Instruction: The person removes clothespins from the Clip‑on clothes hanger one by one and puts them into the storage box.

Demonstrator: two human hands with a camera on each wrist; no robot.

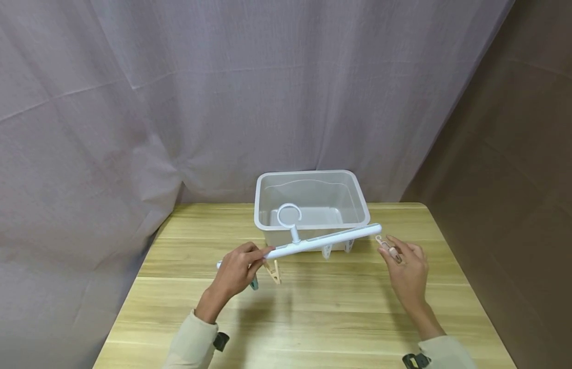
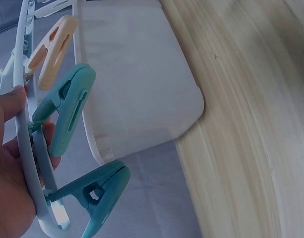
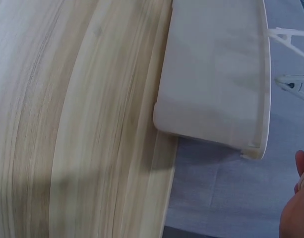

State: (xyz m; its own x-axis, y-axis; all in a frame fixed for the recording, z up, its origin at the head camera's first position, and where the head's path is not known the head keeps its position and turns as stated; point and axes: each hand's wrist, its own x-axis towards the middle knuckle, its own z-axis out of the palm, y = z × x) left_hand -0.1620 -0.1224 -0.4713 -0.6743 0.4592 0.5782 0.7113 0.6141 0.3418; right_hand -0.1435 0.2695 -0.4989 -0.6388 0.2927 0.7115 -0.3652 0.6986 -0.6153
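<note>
My left hand [image 1: 234, 270] grips a pale blue clip hanger [image 1: 327, 240] near its left end, holding it over the table in front of the bin. From the bar hang a peach clothespin [image 2: 52, 52], two teal clothespins [image 2: 71, 111] around my fingers, and two whitish ones [image 1: 327, 251] toward the right. The hanger's round hook [image 1: 279, 215] points up, overlapping the bin. Just off the hanger's right end, my right hand [image 1: 409, 271] pinches a pale clothespin [image 1: 393, 253] between thumb and fingers, its small hook toward the bar. The right wrist view catches only part of that hand.
A light grey plastic bin [image 1: 365, 219] stands at the back of the wooden table [image 1: 350, 318]. Behind it hangs a grey curtain [image 1: 230, 102], and a brown drape [image 1: 512, 179] borders the right side.
</note>
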